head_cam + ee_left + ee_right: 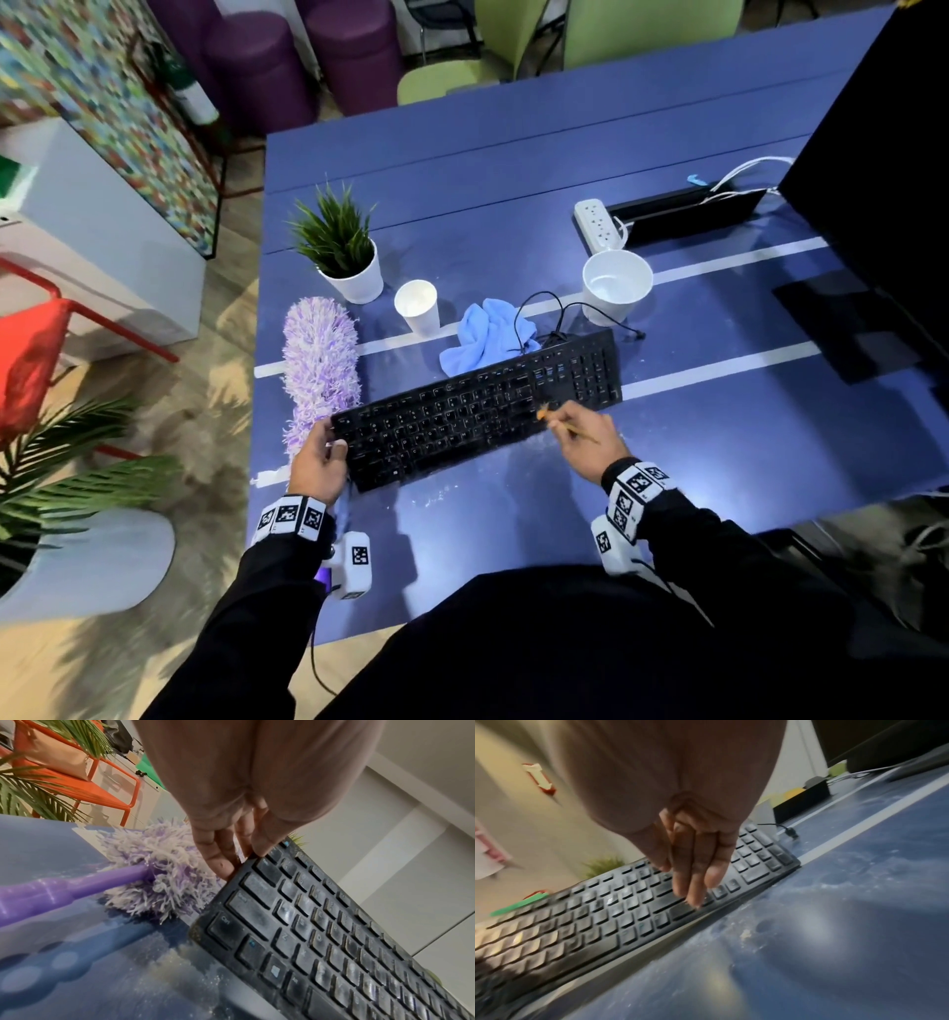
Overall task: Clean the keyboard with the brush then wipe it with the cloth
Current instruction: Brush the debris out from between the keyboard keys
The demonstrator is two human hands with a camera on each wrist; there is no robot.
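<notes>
A dusty black keyboard [477,406] [321,933] [603,914] lies slantwise on the blue table [513,169]. My left hand [331,444] [239,858] grips its left end, thumb on top and fingers along the edge. Over the keys right of centre, my right hand [565,424] [695,882] pinches a thin wooden-handled brush [552,417], bristles on the keys. The brush is hidden in the right wrist view. A crumpled blue cloth [488,334] lies behind the keyboard, under its cable.
A fluffy purple duster [321,370] [159,870] lies left of the keyboard. Behind stand a potted plant [349,262], a paper cup [417,306], a white bowl [616,285] and a power strip [595,223]. A monitor [883,169] is at the right. Dust specks [441,496] lie near the front edge.
</notes>
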